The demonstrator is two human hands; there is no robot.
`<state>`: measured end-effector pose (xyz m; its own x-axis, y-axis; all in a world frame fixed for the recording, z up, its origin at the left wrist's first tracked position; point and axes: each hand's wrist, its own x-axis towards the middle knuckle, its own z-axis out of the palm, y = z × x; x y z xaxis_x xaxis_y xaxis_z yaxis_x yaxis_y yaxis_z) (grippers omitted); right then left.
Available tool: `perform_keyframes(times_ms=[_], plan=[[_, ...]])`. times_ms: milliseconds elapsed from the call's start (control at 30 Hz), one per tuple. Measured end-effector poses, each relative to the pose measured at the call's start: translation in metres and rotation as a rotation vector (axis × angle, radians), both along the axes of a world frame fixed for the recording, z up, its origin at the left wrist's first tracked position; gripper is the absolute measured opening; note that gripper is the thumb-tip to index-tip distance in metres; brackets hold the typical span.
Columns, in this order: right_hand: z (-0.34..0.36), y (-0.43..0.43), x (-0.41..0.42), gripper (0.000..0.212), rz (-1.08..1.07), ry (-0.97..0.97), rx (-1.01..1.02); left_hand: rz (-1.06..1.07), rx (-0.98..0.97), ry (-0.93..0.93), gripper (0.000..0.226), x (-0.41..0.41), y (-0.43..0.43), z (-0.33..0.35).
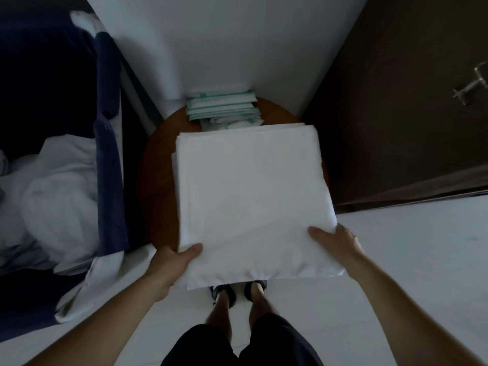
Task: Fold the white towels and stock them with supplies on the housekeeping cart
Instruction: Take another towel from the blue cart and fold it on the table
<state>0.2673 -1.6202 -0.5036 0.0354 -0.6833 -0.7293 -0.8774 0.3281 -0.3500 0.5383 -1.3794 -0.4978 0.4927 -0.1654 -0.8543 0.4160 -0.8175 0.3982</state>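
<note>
Head view: the folded white towels (pixel 253 196) lie as a flat stack over the round brown table (pixel 155 180), with the near edge overhanging toward the person. The left hand (pixel 171 262) and right hand (pixel 336 245) each pinch a near corner, thumb on top. The fingers beneath are hidden, so I cannot tell their spread. The stack likely handles best with both corners level and support from below, so the layers don't slide, keeping clear of the teal packets (pixel 221 107) by the wall.
</note>
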Motion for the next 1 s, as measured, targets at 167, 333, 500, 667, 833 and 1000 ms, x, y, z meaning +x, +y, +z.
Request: perform_keyframes(times_ms=[167, 333, 500, 667, 833, 1000], plan=[[0.024, -0.007, 0.01, 0.048, -0.128, -0.307, 0.065, 0.206, -0.165, 0.315, 0.023, 0.019, -0.019, 0.033], [0.086, -0.035, 0.039, 0.039, -0.146, -0.593, -0.154, 0.281, -0.398, 0.273, 0.037, 0.054, -0.053, 0.088], [0.132, -0.06, 0.057, 0.046, -0.114, -0.912, -0.277, 0.284, -0.805, 0.241, 0.039, 0.088, -0.065, 0.117], [0.091, -0.054, 0.047, 0.06, -0.225, -0.87, -0.176, 0.289, -0.691, 0.294, 0.062, 0.071, -0.042, 0.065], [-0.001, -0.013, 0.015, 0.042, -0.23, -0.314, 0.017, 0.194, -0.231, 0.153, 0.032, 0.016, -0.006, -0.029], [-0.031, -0.012, 0.016, 0.04, -0.068, -0.143, -0.165, 0.117, -0.177, -0.085, 0.022, 0.005, -0.014, -0.048]])
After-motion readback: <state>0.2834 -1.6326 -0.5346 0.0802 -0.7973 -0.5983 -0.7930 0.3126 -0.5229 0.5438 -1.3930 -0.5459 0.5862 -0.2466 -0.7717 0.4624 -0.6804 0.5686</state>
